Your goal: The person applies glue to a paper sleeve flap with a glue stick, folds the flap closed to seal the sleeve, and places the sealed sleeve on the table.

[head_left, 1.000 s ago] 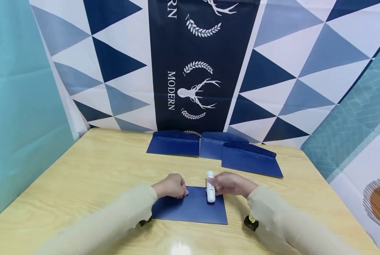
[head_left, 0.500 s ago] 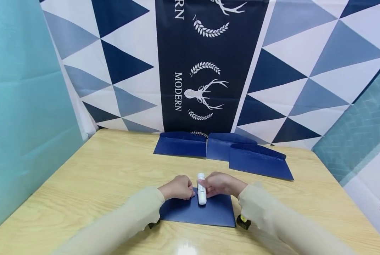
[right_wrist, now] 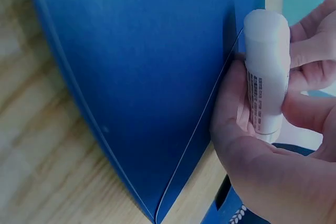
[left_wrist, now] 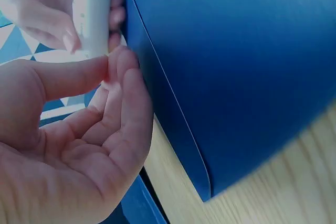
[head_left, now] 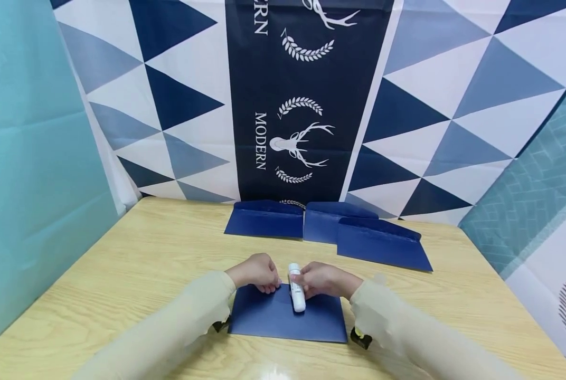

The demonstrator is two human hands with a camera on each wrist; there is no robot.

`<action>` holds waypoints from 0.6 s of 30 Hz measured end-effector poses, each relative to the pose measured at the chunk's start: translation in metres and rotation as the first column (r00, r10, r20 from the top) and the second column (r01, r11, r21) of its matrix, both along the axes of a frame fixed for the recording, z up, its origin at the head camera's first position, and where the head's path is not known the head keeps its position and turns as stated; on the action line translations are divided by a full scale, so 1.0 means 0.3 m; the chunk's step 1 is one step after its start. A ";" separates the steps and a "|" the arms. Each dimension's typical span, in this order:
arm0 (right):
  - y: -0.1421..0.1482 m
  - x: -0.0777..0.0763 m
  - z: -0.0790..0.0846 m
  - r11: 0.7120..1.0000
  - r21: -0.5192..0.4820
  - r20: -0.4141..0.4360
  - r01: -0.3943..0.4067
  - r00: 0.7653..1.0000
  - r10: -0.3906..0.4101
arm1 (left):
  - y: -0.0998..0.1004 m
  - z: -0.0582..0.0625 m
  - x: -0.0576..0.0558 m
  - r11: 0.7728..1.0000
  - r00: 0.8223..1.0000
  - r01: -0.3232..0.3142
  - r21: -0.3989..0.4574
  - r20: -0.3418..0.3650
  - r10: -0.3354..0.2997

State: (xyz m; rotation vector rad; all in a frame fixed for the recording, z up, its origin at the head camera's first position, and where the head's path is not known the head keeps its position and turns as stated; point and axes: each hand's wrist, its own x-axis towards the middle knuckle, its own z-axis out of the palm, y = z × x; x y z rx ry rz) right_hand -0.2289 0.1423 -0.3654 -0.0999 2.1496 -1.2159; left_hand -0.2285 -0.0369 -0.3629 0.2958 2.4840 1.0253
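A dark blue envelope (head_left: pixel 288 324) lies on the table in front of me, its narrow flap (left_wrist: pixel 181 127) folded down along the far edge. My right hand (head_left: pixel 324 279) grips a white glue stick (head_left: pixel 296 298) between thumb and fingers, above the envelope. In the right wrist view some fingers of that hand touch the flap side under the glue stick (right_wrist: pixel 268 87). My left hand (head_left: pixel 259 274) is curled at the envelope's far edge, left of the glue stick. Its thumb and index fingertips meet in the left wrist view, and nothing shows between them.
Three more blue envelopes lie along the back of the table: a left one (head_left: pixel 264 224), a middle one (head_left: pixel 318 229) and a right one (head_left: pixel 383 248) that overlaps the middle. A patterned cloth (head_left: pixel 188 105) hangs behind the wooden table (head_left: pixel 145 253).
My right hand has slid left along the envelope with the glue stick, closer to my left hand. The left hand stays at the far edge. The head view has shifted slightly.
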 end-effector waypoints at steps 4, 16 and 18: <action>0.008 -0.007 -0.003 0.999 -0.023 -0.001 -0.028 1.000 0.028 | -0.017 -0.015 -0.006 1.000 0.999 0.011 -0.017 -0.039 -0.012; -0.034 -0.045 0.018 0.999 -0.049 0.091 0.019 0.996 -0.015 | -0.031 -0.051 -0.015 1.000 0.996 0.020 0.021 -0.086 -0.018; -0.050 -0.049 0.011 0.997 -0.073 0.079 0.019 0.997 -0.013 | -0.033 -0.054 -0.017 0.999 0.996 0.021 0.028 -0.091 -0.019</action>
